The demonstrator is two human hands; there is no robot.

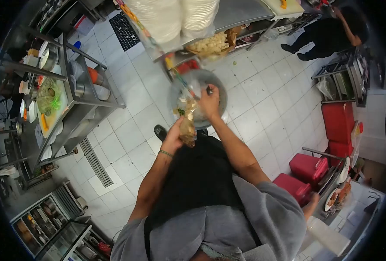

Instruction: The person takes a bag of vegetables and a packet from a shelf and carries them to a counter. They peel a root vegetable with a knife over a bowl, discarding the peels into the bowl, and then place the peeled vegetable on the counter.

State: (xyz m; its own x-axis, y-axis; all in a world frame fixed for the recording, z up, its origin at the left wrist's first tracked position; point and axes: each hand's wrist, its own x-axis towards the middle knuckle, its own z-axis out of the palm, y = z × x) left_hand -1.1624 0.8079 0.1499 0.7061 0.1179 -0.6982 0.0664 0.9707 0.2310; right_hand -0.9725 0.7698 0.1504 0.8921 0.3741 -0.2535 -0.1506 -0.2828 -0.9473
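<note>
My left hand [174,135] is wrapped round the lower part of a clear plastic bag [187,130] with brownish, wet-looking contents. Pale bits of food [190,106] show at the bag's upper end, over a round grey bin [222,89]. My right hand [210,103] is closed above the same bin, just right of the bag. A small dark thing [209,90] sticks out of its fingers; I cannot make out what it is. Inside the bin are clear plastic and some green scraps [181,112], partly hidden by my hands.
Behind the bin, a steel counter [241,19] carries stacked white containers [154,21]. Steel shelving [78,104] with pans and food stands left. At right are red bins [308,167] and another person's hand [311,206]. A person in dark clothes [327,35] stands at the far right.
</note>
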